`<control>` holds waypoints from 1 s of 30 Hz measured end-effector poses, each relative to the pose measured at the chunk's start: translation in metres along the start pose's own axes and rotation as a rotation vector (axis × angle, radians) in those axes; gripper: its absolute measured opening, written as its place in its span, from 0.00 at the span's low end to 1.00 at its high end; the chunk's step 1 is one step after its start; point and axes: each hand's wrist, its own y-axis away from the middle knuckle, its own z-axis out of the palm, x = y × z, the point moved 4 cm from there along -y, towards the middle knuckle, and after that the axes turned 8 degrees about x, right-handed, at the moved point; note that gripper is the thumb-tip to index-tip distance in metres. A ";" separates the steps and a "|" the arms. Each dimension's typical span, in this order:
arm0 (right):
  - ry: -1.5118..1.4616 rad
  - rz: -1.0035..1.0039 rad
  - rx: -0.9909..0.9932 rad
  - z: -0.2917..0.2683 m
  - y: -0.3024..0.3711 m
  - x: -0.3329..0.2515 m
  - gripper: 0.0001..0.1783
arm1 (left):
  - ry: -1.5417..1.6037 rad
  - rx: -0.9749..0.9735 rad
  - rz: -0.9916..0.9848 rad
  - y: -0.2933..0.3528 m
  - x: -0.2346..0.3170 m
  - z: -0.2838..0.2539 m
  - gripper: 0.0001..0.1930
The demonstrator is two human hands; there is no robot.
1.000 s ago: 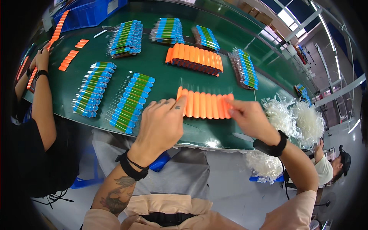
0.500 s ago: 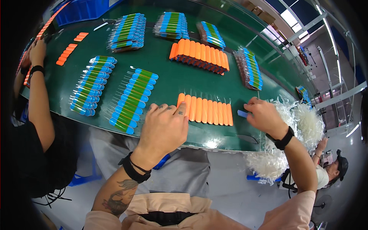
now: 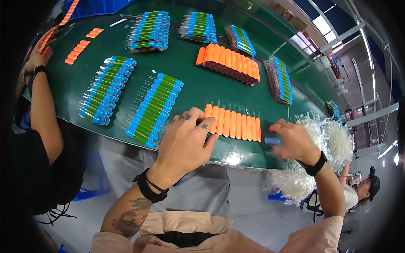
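In front of me lies a row of orange rounded strips (image 3: pixel 235 124), side by side, with thin clear pieces sticking out past their far ends. My left hand (image 3: pixel 184 137) rests at the row's left end, fingers bent and thumb apart from the index finger. Right of the row, a small translucent blue block (image 3: pixel 272 141) lies on the green table (image 3: pixel 249 95). Around it my right hand (image 3: pixel 296 141) is open, thumb and index finger spread, without gripping it. Left of my left hand lies a row of blue-and-green strips (image 3: pixel 155 110) with thin clear ends.
More blue-and-green stacks (image 3: pixel 149 29) stand along the back, and one (image 3: pixel 109 90) at left. A thick orange stack (image 3: pixel 228 61) sits behind the row. Clear plastic scraps (image 3: pixel 329 139) pile up at right. A co-worker's arm (image 3: pixel 44 109) reaches in at left, near a blue bin (image 3: pixel 95 8).
My right fingers have opened off the blue block, which now lies flat. The left thumb and index finger have spread apart at the orange row. The whole view has shifted slightly.
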 end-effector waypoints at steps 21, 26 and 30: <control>-0.068 -0.086 0.156 0.010 -0.056 0.010 0.09 | -0.016 -0.052 -0.079 -0.003 0.001 -0.004 0.10; 0.043 -0.197 0.116 0.017 -0.084 -0.011 0.14 | -0.043 -0.049 0.044 -0.001 -0.001 -0.002 0.11; 0.032 -0.342 0.104 0.020 -0.120 -0.048 0.14 | 0.002 -0.070 0.015 0.000 -0.004 -0.002 0.13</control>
